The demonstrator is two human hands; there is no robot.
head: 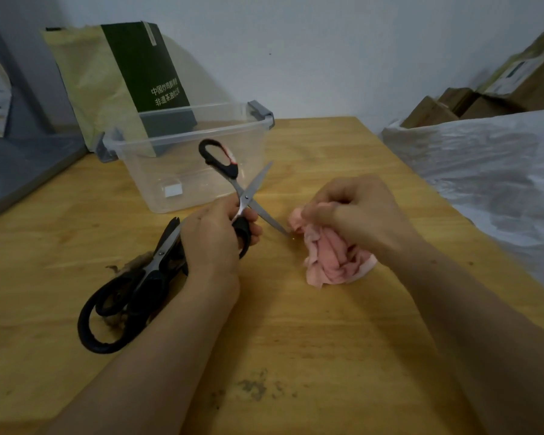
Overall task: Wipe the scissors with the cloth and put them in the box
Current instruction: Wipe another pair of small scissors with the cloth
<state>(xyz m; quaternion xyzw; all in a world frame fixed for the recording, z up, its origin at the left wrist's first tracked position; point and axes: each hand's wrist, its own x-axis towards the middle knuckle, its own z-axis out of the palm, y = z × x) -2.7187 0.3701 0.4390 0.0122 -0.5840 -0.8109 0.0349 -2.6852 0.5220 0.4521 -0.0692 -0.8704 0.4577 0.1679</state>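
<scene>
The scissors [245,199] are held wide open in front of the box [145,171], one handle gripped by curled fingers of the left hand [214,237] — the cloth [333,255] is bunched in the right hand [352,208] on the surface [296,324]. Skin could get nicked if that exposed blade is wiped edge-on.

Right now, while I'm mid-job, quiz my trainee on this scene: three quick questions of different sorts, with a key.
1. True or false: the scissors gripped by the left hand have their blades spread open.
2. The right hand grips: A) a pink cloth B) a sponge C) a brush.
3. Where do the other black scissors lie?
Key: 1 true; 2 A; 3 on the wooden table, in front of the clear box, not in it.
</scene>
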